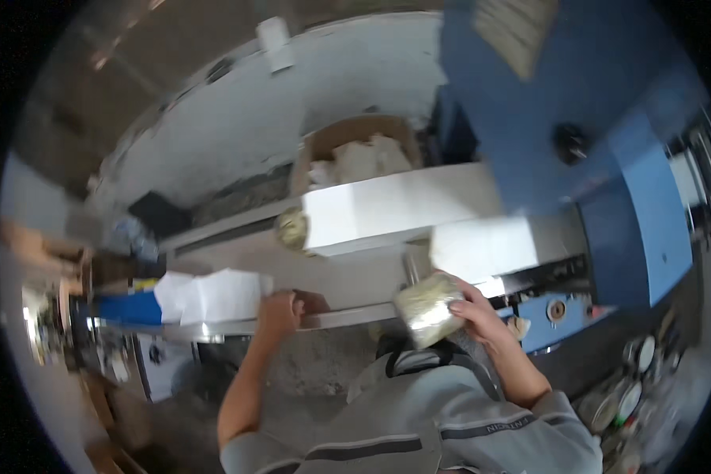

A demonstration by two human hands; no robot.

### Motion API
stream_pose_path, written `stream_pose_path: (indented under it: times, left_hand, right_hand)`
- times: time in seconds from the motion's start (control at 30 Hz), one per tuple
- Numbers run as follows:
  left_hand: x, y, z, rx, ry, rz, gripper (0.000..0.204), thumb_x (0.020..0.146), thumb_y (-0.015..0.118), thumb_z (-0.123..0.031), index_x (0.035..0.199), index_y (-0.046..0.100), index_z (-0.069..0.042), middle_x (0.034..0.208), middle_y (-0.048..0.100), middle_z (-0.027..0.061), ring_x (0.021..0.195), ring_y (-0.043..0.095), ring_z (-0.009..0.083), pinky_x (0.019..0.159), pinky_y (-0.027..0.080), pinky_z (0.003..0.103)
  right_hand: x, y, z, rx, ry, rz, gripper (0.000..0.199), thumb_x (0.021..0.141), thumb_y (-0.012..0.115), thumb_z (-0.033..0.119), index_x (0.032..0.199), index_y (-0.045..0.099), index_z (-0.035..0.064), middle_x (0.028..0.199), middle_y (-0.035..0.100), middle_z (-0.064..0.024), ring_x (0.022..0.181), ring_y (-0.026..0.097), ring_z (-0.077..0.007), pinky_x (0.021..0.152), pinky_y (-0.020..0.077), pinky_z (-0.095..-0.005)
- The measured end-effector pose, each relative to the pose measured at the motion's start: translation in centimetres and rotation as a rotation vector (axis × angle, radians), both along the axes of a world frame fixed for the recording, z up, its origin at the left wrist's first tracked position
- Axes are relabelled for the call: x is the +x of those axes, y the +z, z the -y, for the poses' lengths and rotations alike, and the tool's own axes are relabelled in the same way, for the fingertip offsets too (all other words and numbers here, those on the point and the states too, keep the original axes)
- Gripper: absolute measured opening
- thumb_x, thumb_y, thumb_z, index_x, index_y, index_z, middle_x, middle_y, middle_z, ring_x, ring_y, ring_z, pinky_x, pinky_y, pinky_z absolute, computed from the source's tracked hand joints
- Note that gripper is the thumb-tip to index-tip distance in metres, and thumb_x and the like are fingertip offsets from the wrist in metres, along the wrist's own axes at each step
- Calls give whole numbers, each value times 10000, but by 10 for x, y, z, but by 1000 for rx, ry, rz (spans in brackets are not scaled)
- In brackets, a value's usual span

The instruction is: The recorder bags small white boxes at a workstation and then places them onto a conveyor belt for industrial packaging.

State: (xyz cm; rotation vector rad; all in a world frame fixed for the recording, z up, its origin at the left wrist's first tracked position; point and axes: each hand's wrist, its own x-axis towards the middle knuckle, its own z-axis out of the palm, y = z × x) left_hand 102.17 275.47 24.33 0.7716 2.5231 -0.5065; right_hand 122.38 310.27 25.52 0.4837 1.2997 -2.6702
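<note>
My right hand [474,313] grips a shiny, clear-wrapped packet [428,310] with pale gold contents, tilted just above the near edge of the metal-edged bench [347,280]. Its exact kind is hard to make out. At the bench's front edge, my left hand [280,313] is closed with the fingers curled, and whatever may be inside them is hidden. Crumpled white sheets [217,296] lie left of that hand. Another gold wrapped packet [292,229] sits further back, against the left end of a long white surface [395,207].
Behind the bench stands a cardboard box [320,146] of pale wrapped things. A large blue machine [561,118] rises at the right, with a white panel [482,243] before it. Several cans and containers [628,399] crowd the lower right. A blue surface [130,308] lies far left.
</note>
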Motion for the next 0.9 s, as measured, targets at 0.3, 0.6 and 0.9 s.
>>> stream_pose_path:
  times: [0.3, 0.6, 0.9]
  left_hand:
    - [80, 18, -281, 1209, 404, 657, 890, 901, 654, -455, 1453, 258, 120, 1235, 567, 359, 1114, 610, 430, 964, 473, 416]
    - [104, 4, -323, 1029, 359, 279, 998, 837, 679, -383, 1430, 124, 197, 1196, 571, 374, 1121, 590, 459, 986, 453, 425]
    - [99, 11, -301, 1127, 453, 294, 648, 793, 635, -141, 1353, 376, 59, 1146, 639, 212, 1025, 630, 287, 917, 479, 382]
  right_hand:
    - [51, 16, -57, -65, -6, -124, 858, 780, 724, 228, 1489, 321, -39, 1349, 537, -130, 1235, 521, -198, 1055, 382, -300]
    - [102, 1, -103, -50, -81, -112, 808, 805, 705, 202, 1490, 339, -23, 1368, 518, -141, 1255, 483, -207, 1070, 361, -312]
    - [81, -3, -89, -49, 1, -135, 865, 786, 732, 236, 1491, 316, -44, 1342, 543, -141, 1226, 528, -204, 1060, 384, -304]
